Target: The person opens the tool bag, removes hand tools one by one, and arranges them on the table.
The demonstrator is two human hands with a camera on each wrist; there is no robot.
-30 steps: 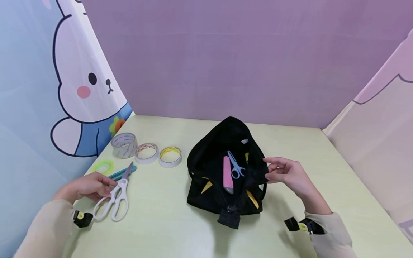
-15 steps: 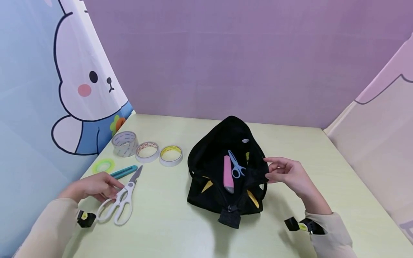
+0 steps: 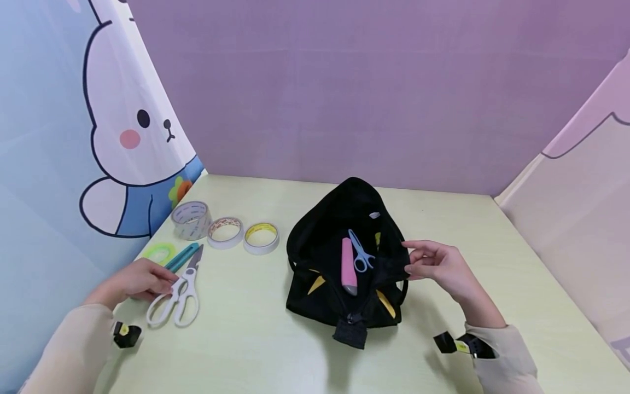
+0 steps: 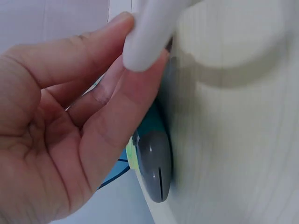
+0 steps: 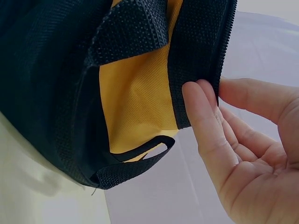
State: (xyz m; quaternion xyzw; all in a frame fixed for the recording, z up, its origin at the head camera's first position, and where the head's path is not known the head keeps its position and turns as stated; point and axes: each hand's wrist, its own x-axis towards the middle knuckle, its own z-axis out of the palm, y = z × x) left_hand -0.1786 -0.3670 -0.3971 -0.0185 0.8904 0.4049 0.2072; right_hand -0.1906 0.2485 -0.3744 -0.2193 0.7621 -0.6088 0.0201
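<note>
My left hand (image 3: 140, 282) pinches one handle loop of the white-handled scissors (image 3: 183, 293) between thumb and fingers, blades pointing away. In the left wrist view the white handle (image 4: 152, 39) sits between the fingertips. Just under those fingers lies a slim teal tool with a grey slotted end (image 4: 154, 163), perhaps a box cutter. With thumb and fingers, my right hand (image 3: 440, 265) pinches the zip edge of an unzipped black bag (image 3: 310, 235); its yellow fabric (image 5: 138, 98) shows in the right wrist view. Inside the bag lie small blue scissors (image 3: 360, 254) and a pink, grey-ended bar (image 3: 348, 265).
A wide clear tape roll (image 3: 191, 221), a white tape roll (image 3: 216, 241) and a yellow-cored roll (image 3: 262, 249) stand in a row at the back left. A green ring-shaped roll (image 3: 159, 251) lies behind my left hand. A purple backdrop (image 3: 344, 98) rises behind the table.
The white scissors in my left hand shifted right, then back left and away from me. The teal tool has turned, its far end swinging away. My right hand and the bag stay put.
</note>
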